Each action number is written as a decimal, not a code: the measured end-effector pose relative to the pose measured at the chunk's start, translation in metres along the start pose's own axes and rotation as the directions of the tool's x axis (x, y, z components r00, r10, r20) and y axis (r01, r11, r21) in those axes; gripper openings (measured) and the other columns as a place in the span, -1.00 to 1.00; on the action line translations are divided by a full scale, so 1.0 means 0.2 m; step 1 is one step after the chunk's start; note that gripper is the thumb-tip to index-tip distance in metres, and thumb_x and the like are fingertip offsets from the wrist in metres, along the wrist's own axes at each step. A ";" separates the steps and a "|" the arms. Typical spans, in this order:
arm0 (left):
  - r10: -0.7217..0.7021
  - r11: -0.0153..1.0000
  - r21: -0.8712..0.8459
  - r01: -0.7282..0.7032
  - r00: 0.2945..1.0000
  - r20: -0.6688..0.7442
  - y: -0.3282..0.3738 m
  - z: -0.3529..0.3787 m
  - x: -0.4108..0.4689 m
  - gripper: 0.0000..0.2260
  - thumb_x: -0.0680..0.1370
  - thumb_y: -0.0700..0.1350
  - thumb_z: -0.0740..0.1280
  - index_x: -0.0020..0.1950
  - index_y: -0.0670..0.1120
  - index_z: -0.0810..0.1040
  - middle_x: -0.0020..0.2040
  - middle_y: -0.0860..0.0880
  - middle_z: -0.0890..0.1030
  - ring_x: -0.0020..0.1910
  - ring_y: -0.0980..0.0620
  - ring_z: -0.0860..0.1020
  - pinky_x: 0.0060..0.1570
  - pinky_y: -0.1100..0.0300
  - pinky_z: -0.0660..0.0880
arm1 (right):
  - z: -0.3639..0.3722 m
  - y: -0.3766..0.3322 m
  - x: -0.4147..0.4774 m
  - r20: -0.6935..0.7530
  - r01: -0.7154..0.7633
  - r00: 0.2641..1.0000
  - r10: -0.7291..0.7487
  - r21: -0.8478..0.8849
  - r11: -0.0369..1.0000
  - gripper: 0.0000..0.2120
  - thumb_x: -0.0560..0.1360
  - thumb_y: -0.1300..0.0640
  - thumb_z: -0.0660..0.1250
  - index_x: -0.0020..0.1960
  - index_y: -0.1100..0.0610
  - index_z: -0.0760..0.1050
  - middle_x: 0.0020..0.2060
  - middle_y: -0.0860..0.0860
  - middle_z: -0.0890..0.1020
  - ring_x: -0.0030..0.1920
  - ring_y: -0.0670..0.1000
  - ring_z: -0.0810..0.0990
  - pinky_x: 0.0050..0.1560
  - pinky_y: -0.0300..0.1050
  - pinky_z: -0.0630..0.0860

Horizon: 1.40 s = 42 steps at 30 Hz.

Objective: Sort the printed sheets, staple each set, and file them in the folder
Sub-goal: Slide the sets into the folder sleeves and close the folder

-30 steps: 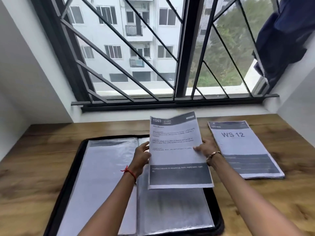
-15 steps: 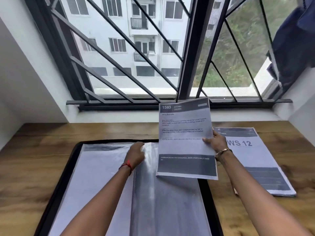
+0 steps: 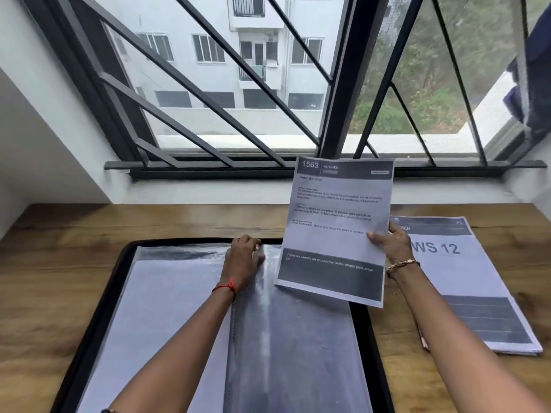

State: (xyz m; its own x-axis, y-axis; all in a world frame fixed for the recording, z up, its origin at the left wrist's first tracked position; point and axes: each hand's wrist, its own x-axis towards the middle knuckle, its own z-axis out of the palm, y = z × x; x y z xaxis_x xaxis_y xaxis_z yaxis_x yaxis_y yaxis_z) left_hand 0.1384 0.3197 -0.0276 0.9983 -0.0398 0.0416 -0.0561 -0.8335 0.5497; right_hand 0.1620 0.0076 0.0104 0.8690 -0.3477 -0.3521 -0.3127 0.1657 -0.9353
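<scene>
Since a moment ago my left hand (image 3: 244, 263) has let go of the printed sheets (image 3: 335, 225) and dropped to the open folder (image 3: 185, 240), so my right hand (image 3: 387, 245) alone carries them now, further right and a little higher. It pinches them at their right edge, thumb on the printed face, and holds them upright and slightly tilted above the folder's right half, clear of the pocket I mean to fill. The paper is thin and flexes a little, with dark bands across top and bottom; I cannot tell whether a staple holds it. My left fingers bend over the top edge of the plastic sleeve (image 3: 298, 338), near the spine, probably to find its mouth, though I cannot tell whether they pinch the film or only rest on it. That sleeve is glossy and wrinkled, throwing back the window light, and I judge it slippery and clingy to open with one hand. White paper already shows on the folder's left side. A flat stack of papers (image 3: 465, 281) headed "WS 12" waits on the wooden table (image 3: 59, 263), just beside the folder, behind my right wrist.
</scene>
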 end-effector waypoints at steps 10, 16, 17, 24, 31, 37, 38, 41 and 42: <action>-0.061 0.995 -0.086 0.054 0.995 -0.077 0.00 -0.01 0.04 -0.92 0.44 -0.19 0.42 -0.09 -0.17 0.64 -0.09 -0.10 0.61 -0.01 -0.07 0.52 -0.10 0.10 0.45 | 0.00 0.05 0.02 0.042 -0.028 0.999 0.025 0.060 0.998 -0.53 0.37 0.49 0.32 0.26 0.27 0.44 -0.13 0.05 0.67 -0.25 0.01 0.62 -0.11 -0.14 0.59; -0.042 0.997 -0.074 0.038 0.998 -0.045 0.00 0.01 0.04 -0.97 0.45 -0.25 0.37 -0.14 -0.19 0.60 -0.11 -0.13 0.60 0.02 -0.08 0.45 -0.02 0.06 0.41 | 0.00 0.06 0.02 0.074 -0.026 0.997 0.020 0.084 0.996 -0.58 0.38 0.49 0.31 0.18 0.18 0.46 -0.37 -0.15 0.68 -0.39 -0.14 0.64 -0.14 -0.14 0.61; -0.040 0.996 -0.078 0.036 0.998 -0.040 0.00 0.01 0.04 -0.96 0.45 -0.26 0.36 -0.13 -0.19 0.59 -0.10 -0.13 0.59 0.03 -0.09 0.44 0.00 0.07 0.40 | 0.00 0.05 0.01 0.084 -0.030 0.996 0.022 0.098 0.995 -0.58 0.38 0.49 0.31 0.17 0.18 0.48 -0.36 -0.13 0.69 -0.37 -0.12 0.64 -0.09 -0.08 0.60; -0.029 0.946 -0.325 0.023 0.999 -0.014 0.00 -0.03 0.02 -0.91 0.47 -0.31 0.34 -0.09 -0.18 0.61 -0.12 -0.09 0.62 -0.06 0.03 0.47 0.00 0.17 0.39 | 0.03 -0.09 -0.04 0.097 0.083 0.990 -0.100 0.167 0.983 -0.62 0.19 0.40 0.46 -0.08 0.08 0.55 -0.35 -0.13 0.69 -0.35 -0.10 0.65 -0.10 -0.08 0.61; 0.051 0.922 -0.382 -0.062 0.998 -0.038 -0.01 -0.06 -0.01 -0.92 0.35 -0.29 0.47 -0.28 -0.13 0.64 -0.23 0.04 0.63 -0.16 0.23 0.52 -0.03 0.22 0.39 | 0.18 -0.43 -0.11 0.051 0.371 0.925 -0.376 0.083 0.925 -0.64 0.34 0.50 0.35 -0.06 0.08 0.54 -0.38 -0.22 0.66 -0.35 -0.21 0.62 -0.28 -0.30 0.55; 0.076 0.922 -0.376 -0.093 0.995 -0.062 -0.04 -0.06 -0.05 -0.87 0.34 -0.28 0.51 -0.23 -0.06 0.67 -0.25 0.17 0.60 -0.11 0.04 0.54 -0.10 0.21 0.43 | 0.38 -0.63 -0.14 0.077 0.549 0.831 -0.551 0.038 0.835 -0.57 0.36 0.49 0.35 0.19 0.21 0.47 -0.41 -0.33 0.62 -0.34 -0.30 0.60 -0.28 -0.41 0.51; 0.083 0.920 -0.378 -0.101 0.994 -0.065 -0.04 -0.06 -0.05 -0.88 0.34 -0.26 0.51 -0.22 -0.05 0.67 -0.24 0.16 0.61 -0.10 0.03 0.54 -0.09 0.22 0.42 | 0.41 -0.64 -0.14 0.118 0.564 0.820 -0.560 0.000 0.826 -0.53 0.37 0.48 0.35 0.22 0.18 0.43 -0.42 -0.35 0.61 -0.34 -0.31 0.60 -0.29 -0.43 0.51; 0.124 0.934 -0.325 -0.146 0.988 -0.089 -0.02 -0.07 -0.04 -0.92 0.36 -0.20 0.50 -0.19 -0.05 0.69 -0.16 0.09 0.62 -0.08 0.02 0.50 -0.10 0.26 0.35 | 0.50 -0.62 -0.14 0.254 0.618 0.776 -0.577 -0.125 0.776 -0.51 0.39 0.51 0.30 0.24 0.17 0.41 -0.31 -0.22 0.66 -0.33 -0.36 0.58 -0.30 -0.47 0.47; 0.141 0.941 -0.295 -0.167 0.984 -0.106 -0.02 -0.06 -0.04 -0.92 0.36 -0.18 0.50 -0.18 -0.04 0.70 -0.14 0.09 0.60 -0.07 0.01 0.47 -0.09 0.26 0.34 | 0.53 -0.61 -0.14 0.293 0.639 0.759 -0.582 -0.161 0.752 -0.53 0.39 0.52 0.29 0.22 0.19 0.45 -0.22 -0.08 0.65 -0.32 -0.35 0.57 -0.30 -0.46 0.47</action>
State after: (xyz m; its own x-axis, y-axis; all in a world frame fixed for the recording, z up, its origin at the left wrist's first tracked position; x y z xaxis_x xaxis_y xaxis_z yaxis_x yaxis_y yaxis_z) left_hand 0.1301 0.3304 -0.0194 0.9734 -0.0982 0.2072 -0.2230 -0.6150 0.7563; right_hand 0.2167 0.0943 0.1369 0.9534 -0.0902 0.2878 0.2587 -0.2459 -0.9341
